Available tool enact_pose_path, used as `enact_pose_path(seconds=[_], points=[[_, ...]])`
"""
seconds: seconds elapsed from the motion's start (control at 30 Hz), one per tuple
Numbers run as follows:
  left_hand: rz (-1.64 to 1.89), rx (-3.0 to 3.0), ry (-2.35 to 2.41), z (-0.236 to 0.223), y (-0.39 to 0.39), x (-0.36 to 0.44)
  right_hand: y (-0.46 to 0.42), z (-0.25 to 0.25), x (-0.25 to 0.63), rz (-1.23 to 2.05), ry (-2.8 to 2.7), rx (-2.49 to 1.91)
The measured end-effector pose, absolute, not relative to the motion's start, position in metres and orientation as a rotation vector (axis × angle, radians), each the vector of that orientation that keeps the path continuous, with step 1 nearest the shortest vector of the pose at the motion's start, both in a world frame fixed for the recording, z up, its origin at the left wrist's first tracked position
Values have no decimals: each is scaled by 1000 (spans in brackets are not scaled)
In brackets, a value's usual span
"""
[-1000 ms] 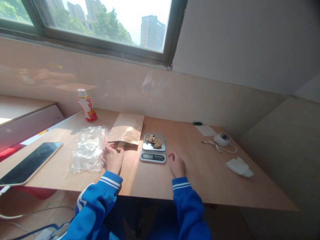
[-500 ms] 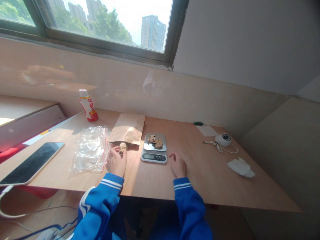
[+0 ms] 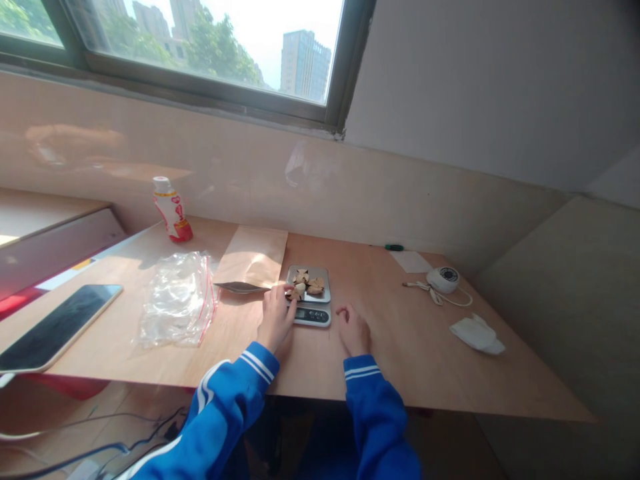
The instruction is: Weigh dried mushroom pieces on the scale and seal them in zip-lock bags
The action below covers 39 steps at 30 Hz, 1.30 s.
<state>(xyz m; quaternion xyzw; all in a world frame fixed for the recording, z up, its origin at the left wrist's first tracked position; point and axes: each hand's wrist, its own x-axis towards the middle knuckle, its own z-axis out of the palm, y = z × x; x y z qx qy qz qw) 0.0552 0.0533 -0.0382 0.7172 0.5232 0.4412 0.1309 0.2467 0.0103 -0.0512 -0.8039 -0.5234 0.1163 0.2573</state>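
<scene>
Left hand (image 3: pixel 275 317), fingers (image 3: pixel 286 291) closed, pinching pale tan dried chip (image 3: pixel 299 289) at 3 o'clock from fingertips, long axis unclear, over left edge of steel pan (image 3: pixel 324 274) of white digital kitchen scale (image 3: pixel 311 317). Other tan chips (image 3: pixel 315 287) at 2 o'clock. Right hand (image 3: pixel 354 330) farther, at pan's 4 o'clock, loosely curled, empty.

I am sitting in a plain indoor room, maybe a simple work room, but I cannot say if it is in a home or an office. A long wooden desk (image 3: pixel 400 353) stands under a window (image 3: pixel 200 53), and city towers (image 3: pixel 305 67) show outside. The wall (image 3: pixel 225 173) is smooth and bare, a tablet (image 3: pixel 60 327) lies at the desk's left side, and a small kitchen scale (image 3: pixel 309 315) stands near the front edge.
</scene>
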Motion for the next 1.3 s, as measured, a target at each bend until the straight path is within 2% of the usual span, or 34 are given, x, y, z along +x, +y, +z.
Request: enact_pose_path(seconds=[0.27, 0.43, 0.77, 1.3], points=[[1163, 2195, 1613, -37, 72, 67, 10, -48, 246, 324, -1415, -2190], [1271, 2117, 1583, -41, 73, 59, 9, -45, 245, 332, -1419, -2186], [1280, 1376, 1492, -64, 66, 12, 7, -40, 243, 341, -1426, -2200], [1238, 1431, 1527, -53, 58, 12, 7, -40, 243, 348, -1419, -2211]])
